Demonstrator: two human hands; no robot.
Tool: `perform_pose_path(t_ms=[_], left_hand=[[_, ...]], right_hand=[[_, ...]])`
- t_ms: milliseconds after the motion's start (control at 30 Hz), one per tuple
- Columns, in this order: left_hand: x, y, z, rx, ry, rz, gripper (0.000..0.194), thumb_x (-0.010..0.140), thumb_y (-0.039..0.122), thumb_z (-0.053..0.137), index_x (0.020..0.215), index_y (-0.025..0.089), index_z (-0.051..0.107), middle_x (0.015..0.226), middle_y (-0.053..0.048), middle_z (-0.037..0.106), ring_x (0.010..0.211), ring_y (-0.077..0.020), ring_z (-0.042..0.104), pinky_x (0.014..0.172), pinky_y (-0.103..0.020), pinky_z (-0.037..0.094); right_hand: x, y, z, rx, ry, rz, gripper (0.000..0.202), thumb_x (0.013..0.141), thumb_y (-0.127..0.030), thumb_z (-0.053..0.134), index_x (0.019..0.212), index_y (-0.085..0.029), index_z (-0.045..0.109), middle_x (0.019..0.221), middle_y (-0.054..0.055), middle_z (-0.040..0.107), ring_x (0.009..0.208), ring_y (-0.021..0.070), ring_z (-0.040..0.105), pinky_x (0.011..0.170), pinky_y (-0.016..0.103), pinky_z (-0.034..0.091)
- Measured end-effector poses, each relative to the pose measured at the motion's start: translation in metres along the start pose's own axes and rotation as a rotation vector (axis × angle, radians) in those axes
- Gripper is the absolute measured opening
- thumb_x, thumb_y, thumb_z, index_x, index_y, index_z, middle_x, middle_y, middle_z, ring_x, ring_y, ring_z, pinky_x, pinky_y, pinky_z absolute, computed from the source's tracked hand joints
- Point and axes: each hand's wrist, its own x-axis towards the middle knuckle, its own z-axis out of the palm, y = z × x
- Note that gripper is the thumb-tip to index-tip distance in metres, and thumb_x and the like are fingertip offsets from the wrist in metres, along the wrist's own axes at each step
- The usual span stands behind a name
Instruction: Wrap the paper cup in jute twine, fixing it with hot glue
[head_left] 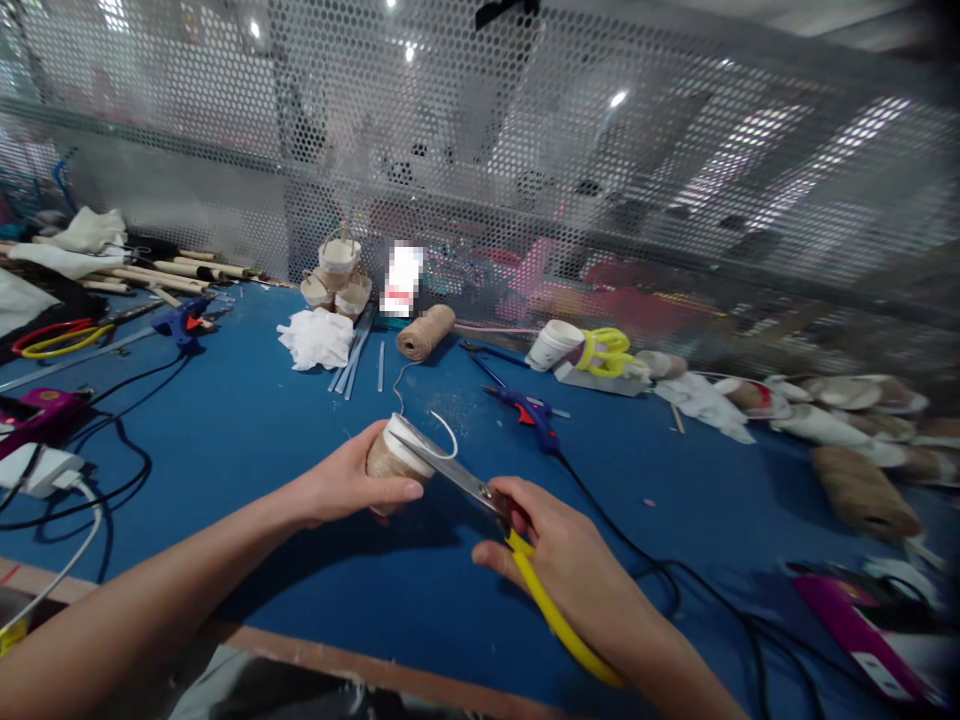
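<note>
My left hand (pixel 352 475) is closed around a small paper cup (pixel 397 452), its white rim up and twine wound about its lower part. A strand of twine (pixel 400 395) runs from the cup back to a twine spool (pixel 426 333). In my right hand (pixel 559 540) is a pair of scissors (pixel 476 487) with yellow handles. The blades reach to the cup's rim, beside a thin white curling strip (pixel 448 430); whether they touch it I cannot tell.
A blue glue gun (pixel 529 415) lies right of centre, its black cord running forward. Behind stand stacked twine-covered cups (pixel 339 260), a white cloth (pixel 316 338), clear glue sticks (pixel 356 358) and a white cup (pixel 555 345). Another twine spool (pixel 862 492) lies right; a second glue gun (pixel 184 322) left.
</note>
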Motion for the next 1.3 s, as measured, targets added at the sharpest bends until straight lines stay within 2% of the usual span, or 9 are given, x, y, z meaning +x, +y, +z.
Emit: perform_pose_path(t_ms=[400, 667, 800, 933, 1033, 1133, 1300], left_hand=[[0.0, -0.001, -0.001, 0.024, 0.049, 0.004, 0.065, 0.061, 0.034, 0.073, 0.112, 0.014, 0.038, 0.072, 0.001, 0.051, 0.056, -0.0086, 0.048, 0.05, -0.024, 0.044], [0.003, -0.003, -0.001, 0.038, 0.084, 0.011, 0.07, 0.06, 0.035, 0.073, 0.116, 0.013, 0.037, 0.075, 0.001, 0.05, 0.057, -0.0088, 0.046, 0.05, -0.023, 0.042], [0.0, 0.001, -0.006, 0.016, 0.013, 0.008, 0.084, 0.054, 0.04, 0.076, 0.122, 0.014, 0.034, 0.081, -0.001, 0.051, 0.062, -0.0105, 0.048, 0.054, -0.024, 0.041], [-0.003, 0.007, -0.013, -0.095, -0.108, 0.009, 0.095, 0.052, 0.049, 0.075, 0.128, 0.015, 0.029, 0.092, -0.007, 0.055, 0.077, -0.018, 0.056, 0.067, -0.031, 0.045], [-0.004, 0.006, -0.014, -0.205, -0.205, -0.051, 0.095, 0.055, 0.048, 0.074, 0.131, 0.02, 0.023, 0.087, -0.006, 0.056, 0.068, -0.0189, 0.06, 0.063, -0.035, 0.047], [-0.004, 0.003, -0.012, -0.19, -0.197, -0.052, 0.091, 0.058, 0.042, 0.074, 0.131, 0.02, 0.023, 0.083, -0.004, 0.056, 0.062, -0.0158, 0.059, 0.059, -0.033, 0.047], [-0.005, 0.0, -0.006, -0.108, -0.147, -0.042, 0.087, 0.059, 0.035, 0.075, 0.129, 0.019, 0.026, 0.079, -0.001, 0.055, 0.065, -0.014, 0.056, 0.06, -0.03, 0.045]], right_hand=[[-0.002, 0.0, -0.001, 0.016, -0.012, -0.007, 0.022, 0.072, -0.033, 0.065, 0.087, -0.021, 0.055, 0.067, -0.003, 0.052, 0.057, 0.0115, 0.045, 0.055, 0.023, 0.039], [-0.004, 0.002, -0.001, 0.031, 0.024, -0.045, 0.021, 0.073, -0.036, 0.062, 0.088, -0.021, 0.059, 0.069, -0.001, 0.06, 0.057, 0.0122, 0.051, 0.054, 0.023, 0.04], [-0.005, 0.004, -0.002, 0.023, 0.056, -0.074, 0.022, 0.073, -0.036, 0.062, 0.089, -0.021, 0.06, 0.07, -0.001, 0.061, 0.057, 0.0125, 0.053, 0.054, 0.022, 0.04], [-0.006, 0.005, -0.002, 0.021, 0.026, -0.09, 0.023, 0.073, -0.035, 0.063, 0.089, -0.021, 0.059, 0.071, -0.001, 0.06, 0.059, 0.0123, 0.052, 0.055, 0.022, 0.04], [-0.006, 0.005, -0.001, 0.01, 0.009, -0.091, 0.028, 0.071, -0.038, 0.066, 0.09, -0.02, 0.057, 0.073, -0.002, 0.058, 0.06, 0.0123, 0.05, 0.058, 0.023, 0.041], [-0.006, 0.003, -0.001, 0.007, -0.013, -0.079, 0.037, 0.065, -0.04, 0.071, 0.092, -0.021, 0.055, 0.074, -0.002, 0.056, 0.062, 0.0128, 0.05, 0.061, 0.024, 0.041], [-0.005, -0.003, -0.003, 0.074, -0.049, -0.074, 0.041, 0.062, -0.038, 0.074, 0.092, -0.021, 0.053, 0.086, 0.001, 0.056, 0.077, 0.0163, 0.053, 0.071, 0.027, 0.042]])
